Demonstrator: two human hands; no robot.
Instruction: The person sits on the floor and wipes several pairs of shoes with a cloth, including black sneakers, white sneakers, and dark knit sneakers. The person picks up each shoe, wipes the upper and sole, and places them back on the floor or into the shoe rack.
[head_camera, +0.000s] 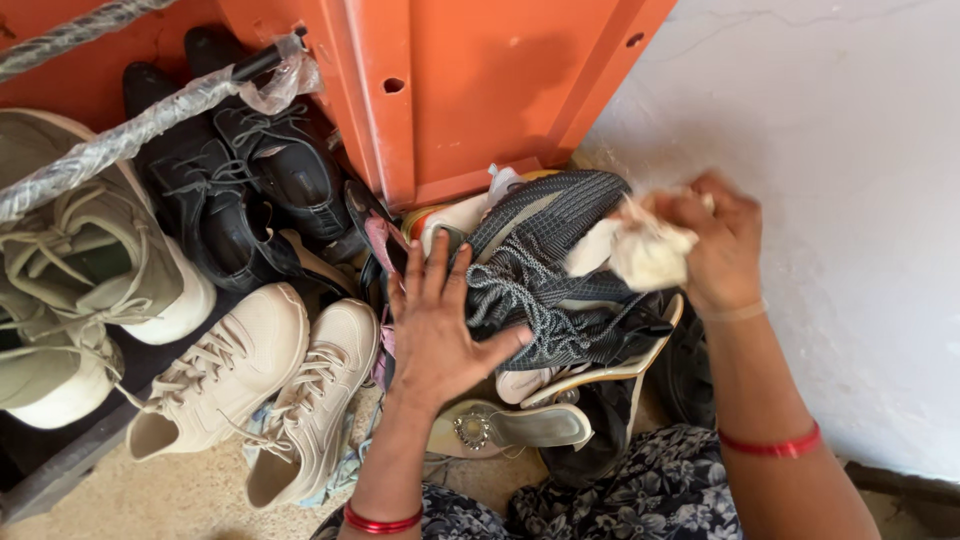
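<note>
My left hand (435, 325) lies flat with fingers spread on a heap of shoes, its thumb against a grey knit sneaker (560, 270) with grey laces. My right hand (712, 240) is closed around a crumpled white cloth (640, 252), held just above the sneaker's upper right side. The sneaker rests on top of the heap, over a pale sandal with a jewelled buckle (500, 428) and a dark shoe (590, 450). Both wrists wear red bangles.
A pair of cream lace-up sneakers (265, 395) lies at lower left. Black leather lace-up shoes (245, 190) stand behind them, beside beige sneakers (80, 270). An orange metal frame (460, 90) rises behind the heap. A white wall (850, 180) closes the right side. A plastic-wrapped rod (120, 140) crosses the upper left.
</note>
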